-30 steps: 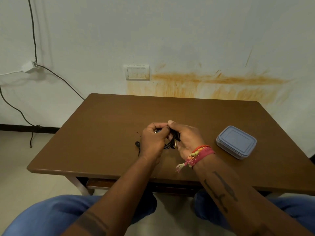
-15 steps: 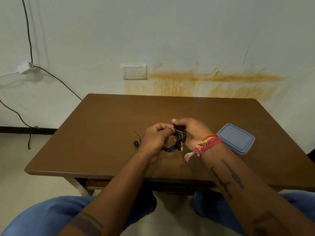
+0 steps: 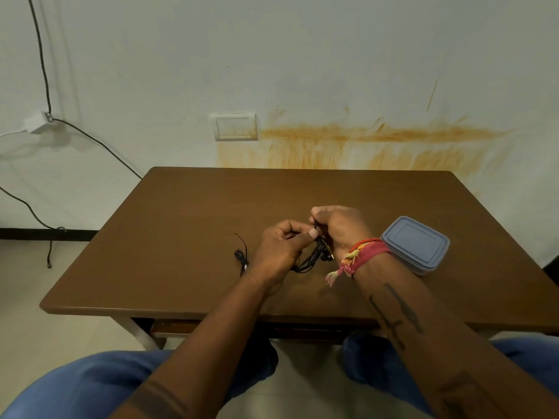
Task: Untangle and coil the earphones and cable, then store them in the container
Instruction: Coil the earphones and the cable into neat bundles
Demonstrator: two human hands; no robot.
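Observation:
A tangle of black earphones (image 3: 314,255) hangs between my two hands above the middle of the brown table (image 3: 187,225). My left hand (image 3: 279,252) pinches the wires from the left. My right hand (image 3: 341,228) grips the upper part of the bundle, with a red thread band on its wrist. A loose black cable end (image 3: 241,255) lies on the table just left of my left hand. The blue-grey lidded container (image 3: 416,243) sits shut on the table to the right, partly behind my right wrist.
The table stands against a stained white wall with a switch plate (image 3: 236,127). Black cables (image 3: 90,140) run along the wall at the left. My blue-clad knees (image 3: 90,385) are under the near table edge.
My right hand has risen and moved right, pulling the bundle up and apart. The left hand has kept its pinch, and more wire now hangs between the hands.

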